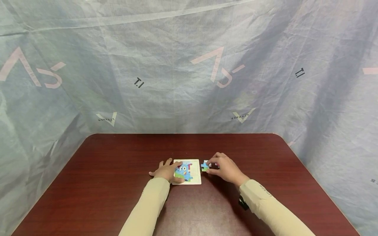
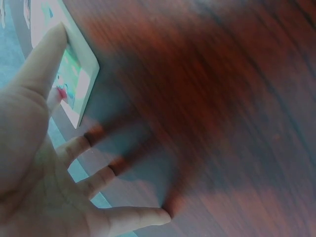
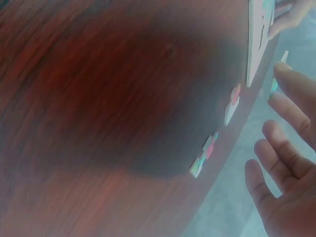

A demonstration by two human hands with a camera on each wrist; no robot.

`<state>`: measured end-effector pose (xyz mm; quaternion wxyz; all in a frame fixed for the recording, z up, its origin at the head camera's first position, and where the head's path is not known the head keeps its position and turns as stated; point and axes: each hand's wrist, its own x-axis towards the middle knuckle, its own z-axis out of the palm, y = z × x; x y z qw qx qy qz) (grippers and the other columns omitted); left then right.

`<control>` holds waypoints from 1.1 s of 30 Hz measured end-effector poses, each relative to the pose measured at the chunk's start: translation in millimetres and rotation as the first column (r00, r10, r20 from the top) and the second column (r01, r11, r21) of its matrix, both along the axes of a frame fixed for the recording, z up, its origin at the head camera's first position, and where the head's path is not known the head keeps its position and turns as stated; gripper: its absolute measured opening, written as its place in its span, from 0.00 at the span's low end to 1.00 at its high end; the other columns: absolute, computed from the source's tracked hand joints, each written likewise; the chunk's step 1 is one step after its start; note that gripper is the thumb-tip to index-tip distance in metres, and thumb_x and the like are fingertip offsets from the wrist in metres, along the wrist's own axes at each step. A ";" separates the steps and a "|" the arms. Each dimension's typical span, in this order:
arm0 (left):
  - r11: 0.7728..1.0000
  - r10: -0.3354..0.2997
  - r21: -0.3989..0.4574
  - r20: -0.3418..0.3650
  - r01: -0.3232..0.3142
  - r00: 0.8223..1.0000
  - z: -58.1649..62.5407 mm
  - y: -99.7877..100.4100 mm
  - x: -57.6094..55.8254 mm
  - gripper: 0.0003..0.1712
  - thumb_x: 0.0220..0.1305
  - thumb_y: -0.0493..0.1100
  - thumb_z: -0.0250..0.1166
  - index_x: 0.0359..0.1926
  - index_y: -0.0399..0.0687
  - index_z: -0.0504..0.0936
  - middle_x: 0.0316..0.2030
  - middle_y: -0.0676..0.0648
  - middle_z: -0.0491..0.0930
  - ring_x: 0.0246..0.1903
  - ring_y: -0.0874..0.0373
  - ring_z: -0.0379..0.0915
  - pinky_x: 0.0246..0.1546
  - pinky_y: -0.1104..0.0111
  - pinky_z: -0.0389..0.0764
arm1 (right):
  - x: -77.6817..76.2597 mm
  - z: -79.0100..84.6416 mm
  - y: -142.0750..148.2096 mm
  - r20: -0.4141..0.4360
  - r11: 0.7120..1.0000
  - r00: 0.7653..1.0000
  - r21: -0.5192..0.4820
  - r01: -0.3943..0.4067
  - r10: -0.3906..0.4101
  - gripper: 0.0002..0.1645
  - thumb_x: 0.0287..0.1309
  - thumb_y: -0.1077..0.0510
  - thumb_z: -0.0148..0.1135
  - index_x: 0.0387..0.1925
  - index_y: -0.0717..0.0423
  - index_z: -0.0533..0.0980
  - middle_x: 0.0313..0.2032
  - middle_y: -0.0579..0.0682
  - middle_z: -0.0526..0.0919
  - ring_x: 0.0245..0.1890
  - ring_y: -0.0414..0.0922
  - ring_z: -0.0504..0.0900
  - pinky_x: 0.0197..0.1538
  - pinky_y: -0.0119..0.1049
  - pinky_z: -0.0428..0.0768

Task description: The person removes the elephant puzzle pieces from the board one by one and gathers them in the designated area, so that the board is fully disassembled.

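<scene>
A square jigsaw board (image 1: 196,177) with a pale frame lies flat on the table. Joined pieces forming a blue cartoon character (image 1: 184,169) fill its left part, while a pale strip shows along the right. My left hand (image 1: 165,172) rests at the board's left side, thumb and index finger on it, the other fingers spread on the table. Just right of the board, my right hand (image 1: 226,169) pinches a blue and green jigsaw piece (image 1: 204,166) between thumb and index finger. In the right wrist view this piece (image 3: 275,83) is raised above the table, seen nearly edge-on.
Loose jigsaw pieces (image 3: 203,155) lie on the table by my right hand, with another piece (image 3: 232,106) closer to the board. The dark red wooden table (image 1: 118,154) has rounded far corners. A grey printed cloth (image 1: 177,65) hangs behind and beside it.
</scene>
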<state>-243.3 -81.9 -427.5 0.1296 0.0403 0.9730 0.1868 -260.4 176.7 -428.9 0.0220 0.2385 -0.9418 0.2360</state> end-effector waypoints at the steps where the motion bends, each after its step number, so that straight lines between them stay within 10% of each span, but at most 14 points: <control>1: 1.000 0.001 -0.001 -0.001 -0.001 1.000 -0.5 0.0 -0.3 0.44 0.60 0.53 0.76 0.75 0.60 0.69 0.76 0.40 0.56 0.75 0.33 0.47 0.56 0.21 0.57 | 0.0 0.5 1.9 0.004 1.000 1.000 0.002 0.007 -0.007 0.14 0.60 0.53 0.74 0.46 0.51 0.86 0.45 0.52 0.79 0.46 0.51 0.78 0.45 0.48 0.79; 33: 1.000 0.002 -0.003 0.003 -0.002 1.000 0.0 0.6 0.1 0.44 0.60 0.53 0.76 0.75 0.61 0.68 0.77 0.40 0.55 0.75 0.33 0.46 0.56 0.21 0.57 | -5.8 5.6 59.8 -0.026 0.996 0.997 0.051 0.069 -0.068 0.16 0.63 0.55 0.71 0.51 0.53 0.85 0.46 0.49 0.79 0.51 0.56 0.77 0.51 0.57 0.78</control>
